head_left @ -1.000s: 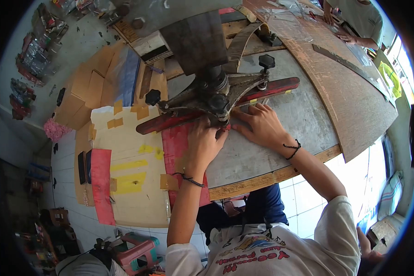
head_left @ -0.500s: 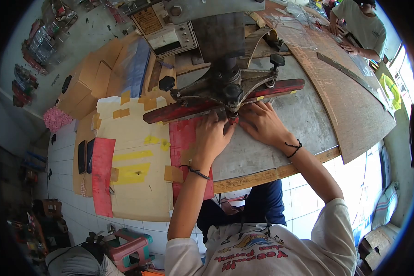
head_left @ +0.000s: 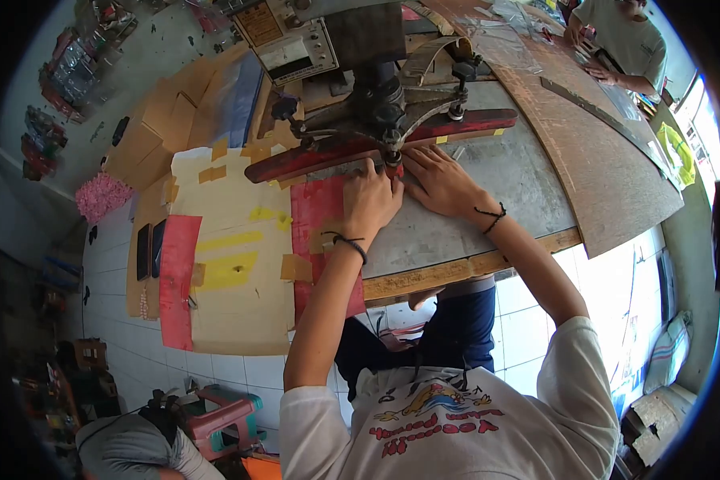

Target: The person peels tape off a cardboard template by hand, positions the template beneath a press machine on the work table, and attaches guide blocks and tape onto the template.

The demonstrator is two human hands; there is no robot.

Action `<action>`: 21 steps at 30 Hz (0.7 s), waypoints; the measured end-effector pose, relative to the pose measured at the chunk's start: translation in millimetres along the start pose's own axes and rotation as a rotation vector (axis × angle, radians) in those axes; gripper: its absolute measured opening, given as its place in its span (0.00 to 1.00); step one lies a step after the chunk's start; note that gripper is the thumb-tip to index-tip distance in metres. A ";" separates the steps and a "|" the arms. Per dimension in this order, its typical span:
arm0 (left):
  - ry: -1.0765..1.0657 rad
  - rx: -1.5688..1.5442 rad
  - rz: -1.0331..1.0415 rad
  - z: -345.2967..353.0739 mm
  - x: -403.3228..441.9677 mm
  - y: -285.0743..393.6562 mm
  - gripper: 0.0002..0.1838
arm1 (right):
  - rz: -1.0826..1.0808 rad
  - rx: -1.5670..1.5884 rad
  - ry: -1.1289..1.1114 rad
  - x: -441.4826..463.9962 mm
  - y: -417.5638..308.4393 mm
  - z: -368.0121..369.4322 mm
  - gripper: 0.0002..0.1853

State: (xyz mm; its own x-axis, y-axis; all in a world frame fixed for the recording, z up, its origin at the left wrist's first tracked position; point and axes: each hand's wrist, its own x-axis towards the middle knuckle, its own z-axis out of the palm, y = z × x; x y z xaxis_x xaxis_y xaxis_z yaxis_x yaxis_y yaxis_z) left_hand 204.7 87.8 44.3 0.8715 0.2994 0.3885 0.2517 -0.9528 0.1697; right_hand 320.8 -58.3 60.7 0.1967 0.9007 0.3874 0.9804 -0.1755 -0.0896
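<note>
Under the red bar (head_left: 466,126) of a press with a dark metal spider frame (head_left: 392,116), both hands are at the metal work surface (head_left: 488,180). My left hand (head_left: 370,198) is mostly curled, its index finger reaching to the bar's lower edge and its thumb beside a small red piece (head_left: 394,170) below the centre of the frame. What its fingers hold, if anything, is hidden. My right hand (head_left: 442,182) lies flat, fingers stretched toward the bar. A red sheet (head_left: 318,220) lies left of and partly under my left hand.
A cream board (head_left: 232,312) with tape and yellow strips covers the left side. The machine's control box (head_left: 296,52) stands behind. A brown board (head_left: 608,168) with a long metal strip (head_left: 596,116) lies right. Another person (head_left: 620,48) works at the back right.
The camera view has shifted, so the bench and press sit a little higher and left. My left index finger shows more clearly at the bar. My right hand lies flatter, fingers still at the bar.
</note>
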 end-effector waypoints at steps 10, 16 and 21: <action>0.022 0.026 -0.041 2.0 -1.9 7.5 0.15 | 0.042 -0.041 -0.045 4.1 -5.0 16.5 0.29; 0.058 0.003 -0.082 3.8 -5.5 11.4 0.18 | 0.197 -0.056 -0.027 -0.4 -18.4 24.3 0.30; 0.074 0.009 -0.094 3.5 -7.1 10.9 0.17 | 0.297 -0.121 -0.008 -2.8 -21.3 29.8 0.31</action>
State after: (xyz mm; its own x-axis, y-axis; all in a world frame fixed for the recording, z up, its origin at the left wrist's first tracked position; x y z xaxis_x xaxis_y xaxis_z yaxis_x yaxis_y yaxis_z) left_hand 202.8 75.1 40.2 0.8105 0.3903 0.4368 0.3351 -0.9205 0.2008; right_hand 299.0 -45.2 34.2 0.4747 0.8062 0.3531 0.8747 -0.4766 -0.0879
